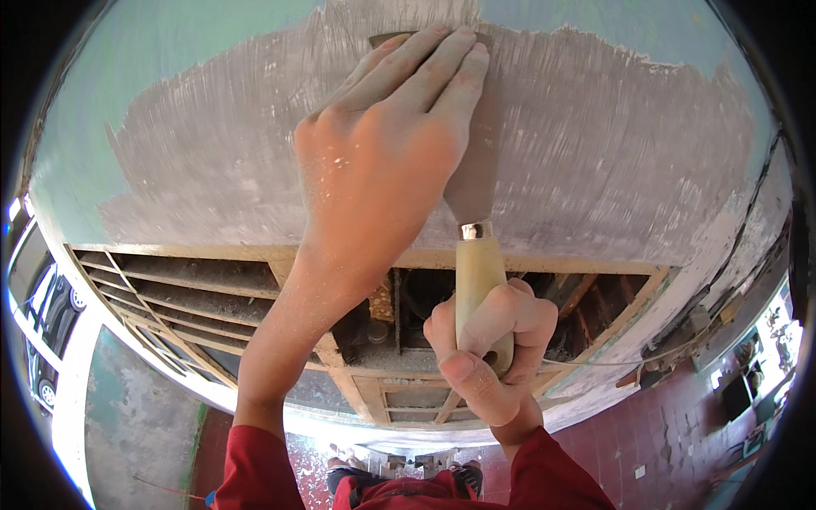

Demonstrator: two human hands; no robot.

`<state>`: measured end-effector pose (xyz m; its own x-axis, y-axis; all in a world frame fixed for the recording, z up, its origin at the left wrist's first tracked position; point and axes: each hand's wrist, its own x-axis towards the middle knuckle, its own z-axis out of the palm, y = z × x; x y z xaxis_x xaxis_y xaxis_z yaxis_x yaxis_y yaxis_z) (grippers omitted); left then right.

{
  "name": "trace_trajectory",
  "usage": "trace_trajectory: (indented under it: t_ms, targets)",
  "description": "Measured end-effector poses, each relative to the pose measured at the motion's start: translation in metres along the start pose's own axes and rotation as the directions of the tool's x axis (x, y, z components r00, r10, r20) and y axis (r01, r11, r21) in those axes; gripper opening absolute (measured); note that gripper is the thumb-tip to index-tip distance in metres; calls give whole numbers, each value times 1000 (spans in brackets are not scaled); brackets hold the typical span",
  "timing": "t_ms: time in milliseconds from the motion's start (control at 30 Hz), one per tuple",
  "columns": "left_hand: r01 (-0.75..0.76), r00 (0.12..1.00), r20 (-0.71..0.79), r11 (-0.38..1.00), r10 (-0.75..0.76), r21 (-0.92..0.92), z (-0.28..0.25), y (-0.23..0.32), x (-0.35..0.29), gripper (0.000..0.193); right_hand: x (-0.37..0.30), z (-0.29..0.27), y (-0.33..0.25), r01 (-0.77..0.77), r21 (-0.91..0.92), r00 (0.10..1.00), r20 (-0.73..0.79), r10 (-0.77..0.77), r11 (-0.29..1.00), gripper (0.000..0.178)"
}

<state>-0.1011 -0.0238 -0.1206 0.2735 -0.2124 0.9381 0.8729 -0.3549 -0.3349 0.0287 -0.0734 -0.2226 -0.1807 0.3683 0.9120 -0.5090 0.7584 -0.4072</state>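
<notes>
A wide-bladed scraper (474, 174) with a pale cream handle and a metal collar lies against a wall, its blade pointing up and away from me. Wrapped round the handle's lower end, my right hand (493, 353) grips it with curled fingers. My left hand (382, 149) rests on top of the blade near its far edge, fingers stretched out and dusted with powder; its thumb is hidden. Under the blade is a bare greyish patch (620, 140) of wall covered in scrape marks. Pale green paint (229, 55) surrounds the patch, with a ragged border.
Below the patch runs a wooden frame (348, 387) with dusty slats (204, 276) on the left and open gaps on the right. A thin cable (595, 364) crosses at right. Far below lie a red tiled floor (629, 433) and my feet. A dark car (51, 314) stands outside at left.
</notes>
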Motion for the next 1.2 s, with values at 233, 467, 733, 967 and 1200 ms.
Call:
trace_trajectory:
  t_ms: [233, 467, 733, 967, 1200]
  targets:
    - [-103, 994, 46, 993, 100, 52, -4, -5, 9, 44, 11, -3, 0, 4, 39, 999, 33, -6, 999, 25]
    - [-123, 992, 19, 992, 123, 25, -2, -13, 4, 32, 10, -1, 4, 106, -119, 993, 66, -99, 987, 23]
    - [-102, 994, 21, 995, 103, -15, -6, -3, -1, 38, 7, -6, 20, 290, -321, 957, 84, -278, 902, 28]
    - [-72, 993, 95, 997, 72, -6, -8, -11, 14, 40, 29, 7, 7, 334, -284, 942, 83, -324, 899, 27]
    - [-196, 980, -12, 980, 196, 15, -4, -20, 18, 37, 35, 3, 22, 379, -234, 925, 113, -362, 895, 27]
